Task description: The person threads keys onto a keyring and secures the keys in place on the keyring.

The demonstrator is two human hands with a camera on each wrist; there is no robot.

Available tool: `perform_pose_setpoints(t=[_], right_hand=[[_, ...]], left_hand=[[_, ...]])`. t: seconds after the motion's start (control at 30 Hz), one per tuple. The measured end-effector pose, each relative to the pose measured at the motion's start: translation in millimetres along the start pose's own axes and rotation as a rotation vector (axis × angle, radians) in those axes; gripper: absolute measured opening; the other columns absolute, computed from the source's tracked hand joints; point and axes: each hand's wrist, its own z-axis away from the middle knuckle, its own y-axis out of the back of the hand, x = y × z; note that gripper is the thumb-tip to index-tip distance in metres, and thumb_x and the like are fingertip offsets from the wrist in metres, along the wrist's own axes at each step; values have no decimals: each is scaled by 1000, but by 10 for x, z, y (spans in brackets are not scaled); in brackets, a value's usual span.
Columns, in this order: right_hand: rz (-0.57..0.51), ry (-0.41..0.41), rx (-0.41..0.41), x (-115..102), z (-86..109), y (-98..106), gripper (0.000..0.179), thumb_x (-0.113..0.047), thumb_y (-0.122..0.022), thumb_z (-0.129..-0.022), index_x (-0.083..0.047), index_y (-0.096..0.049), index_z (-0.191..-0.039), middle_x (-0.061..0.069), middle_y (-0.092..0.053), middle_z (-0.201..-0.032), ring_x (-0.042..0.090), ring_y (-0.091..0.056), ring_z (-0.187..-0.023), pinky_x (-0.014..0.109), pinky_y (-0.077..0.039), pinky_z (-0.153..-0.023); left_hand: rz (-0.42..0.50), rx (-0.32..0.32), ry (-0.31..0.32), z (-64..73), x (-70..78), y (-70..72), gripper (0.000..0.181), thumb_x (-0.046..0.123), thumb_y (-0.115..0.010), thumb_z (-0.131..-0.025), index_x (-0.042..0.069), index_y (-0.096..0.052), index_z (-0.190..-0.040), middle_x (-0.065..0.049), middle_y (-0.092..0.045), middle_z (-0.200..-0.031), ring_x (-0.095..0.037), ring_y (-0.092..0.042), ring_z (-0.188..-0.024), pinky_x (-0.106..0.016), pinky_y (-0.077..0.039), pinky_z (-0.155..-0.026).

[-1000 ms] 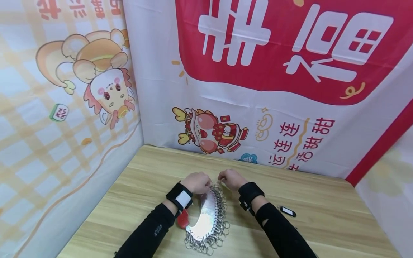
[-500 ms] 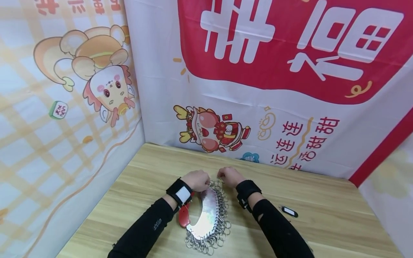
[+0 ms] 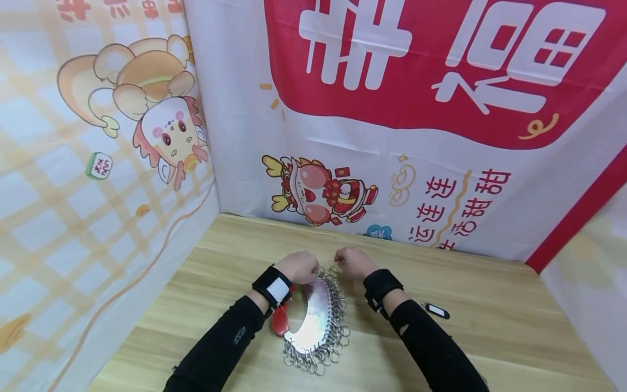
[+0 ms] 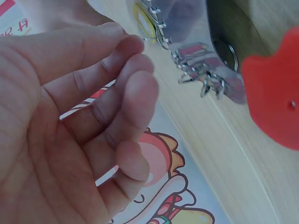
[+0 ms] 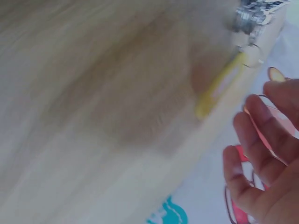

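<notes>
1. The curved metal plate (image 3: pixel 317 316) is seen at the lower middle of the head view, its outer edge lined with rings (image 3: pixel 335 310) and its red handle (image 3: pixel 280 320) placed at its left.
2. The left hand (image 3: pixel 299 267) is held at the plate's far end; thumb and forefinger are brought together at the tips, but whether anything is pinched cannot be told.
3. The right hand (image 3: pixel 356 263) is held just beyond; its fingers are loosely bent, with nothing seen between them.
4. The yellow tag (image 5: pixel 219 86) is found at upper right of the right wrist view, near the rings; whether it is linked to them cannot be told.
5. The step is judged to be the tag's fastening or checking: the plate's end is best steadied by the left hand, and the link tested by a gentle tug.
</notes>
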Motion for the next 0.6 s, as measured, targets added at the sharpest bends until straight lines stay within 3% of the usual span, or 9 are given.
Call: perform_pose_setpoints(t=[0.3, 0.5, 0.6], right_hand=[[57, 12, -7, 172, 490, 314, 8, 0, -62, -83, 0, -67, -90, 6, -65, -83, 20, -62, -78, 35, -50, -71], [106, 15, 8, 378, 887, 438, 6, 1, -61, -81, -2, -67, -82, 5, -65, -78, 16, -61, -72, 34, -50, -66], [128, 25, 15, 483, 1094, 477, 7, 2, -62, -80, -4, -65, -77, 3, -62, -74, 14, -58, -68, 32, -48, -62]], left_hand=[[-10, 18, -53, 25, 146, 19, 40, 13, -67, -86, 16, -44, -54, 8, -34, -49, -7, -37, -45, -22, -30, -45], [-80, 48, -81, -28, 266, -29, 41, 7, -66, -80, 17, -38, -52, 8, -25, -47, -6, -27, -42, -21, -25, -43], [-112, 50, -82, -67, 359, -64, 39, 9, -64, -84, 16, -42, -53, 8, -30, -48, -7, -31, -44, -21, -28, -44]])
